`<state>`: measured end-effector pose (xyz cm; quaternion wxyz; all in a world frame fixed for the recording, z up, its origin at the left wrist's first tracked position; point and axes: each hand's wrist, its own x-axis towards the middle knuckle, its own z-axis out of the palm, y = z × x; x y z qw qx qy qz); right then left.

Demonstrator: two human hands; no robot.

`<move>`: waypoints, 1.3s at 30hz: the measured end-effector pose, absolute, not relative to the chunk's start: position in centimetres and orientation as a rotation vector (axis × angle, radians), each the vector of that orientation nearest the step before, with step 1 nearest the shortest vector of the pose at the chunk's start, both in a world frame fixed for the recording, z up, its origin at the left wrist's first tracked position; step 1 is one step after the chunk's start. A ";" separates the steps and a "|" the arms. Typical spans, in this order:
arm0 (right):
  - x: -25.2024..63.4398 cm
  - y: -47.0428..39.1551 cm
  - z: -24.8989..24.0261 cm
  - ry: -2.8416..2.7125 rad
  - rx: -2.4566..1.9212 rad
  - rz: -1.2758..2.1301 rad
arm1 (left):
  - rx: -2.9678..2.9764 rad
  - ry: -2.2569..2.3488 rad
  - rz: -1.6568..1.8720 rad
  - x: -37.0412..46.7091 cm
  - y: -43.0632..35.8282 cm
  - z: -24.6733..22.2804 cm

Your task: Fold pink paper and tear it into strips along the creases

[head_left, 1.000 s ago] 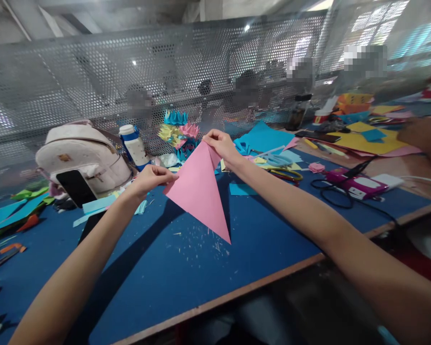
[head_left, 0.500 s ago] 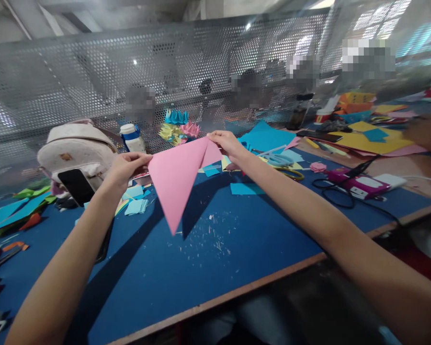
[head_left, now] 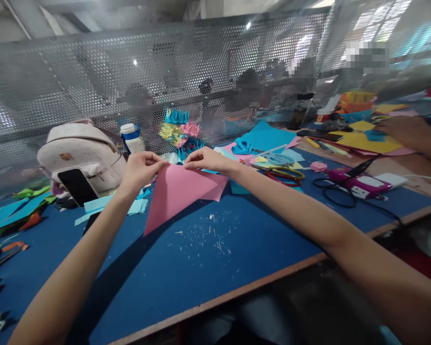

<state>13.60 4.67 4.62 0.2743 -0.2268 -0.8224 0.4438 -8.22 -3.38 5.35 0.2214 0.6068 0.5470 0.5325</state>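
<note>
A pink sheet of paper (head_left: 179, 189), folded into a roughly triangular shape, hangs low over the blue table (head_left: 187, 287). Its left tip points down toward me and a shorter flap sticks out at the right. My left hand (head_left: 143, 167) pinches the top edge between thumb and fingers. Close beside it, my right hand (head_left: 208, 160) grips the same edge, fingers closed on the paper. Small paper scraps (head_left: 215, 239) are scattered on the table in front of the sheet.
Behind my hands stand folded paper flowers (head_left: 175, 132), a white bottle (head_left: 132, 136) and a pale backpack (head_left: 82, 148) with a phone (head_left: 78, 187) against it. Scissors (head_left: 283, 175), blue paper (head_left: 264, 136) and a purple power strip (head_left: 359, 182) lie right. Another person's hand (head_left: 405, 127) touches yellow paper.
My hands have come closer together along the top edge and lowered a little. The pink paper has swung, its long tip now pointing down to the left. Another person's hand has moved over the yellow paper.
</note>
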 end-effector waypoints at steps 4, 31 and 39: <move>12.8 2.8 5.0 -2.181 -0.546 1.086 | 1.763 1.442 1.445 -6.5 -4.0 5.3; 15.9 9.2 4.6 -1.923 -0.697 0.987 | 1.521 1.395 2.015 -13.4 -5.1 9.8; 14.7 7.3 3.3 -1.855 -0.711 1.385 | 1.823 1.360 2.131 -11.9 -5.2 9.4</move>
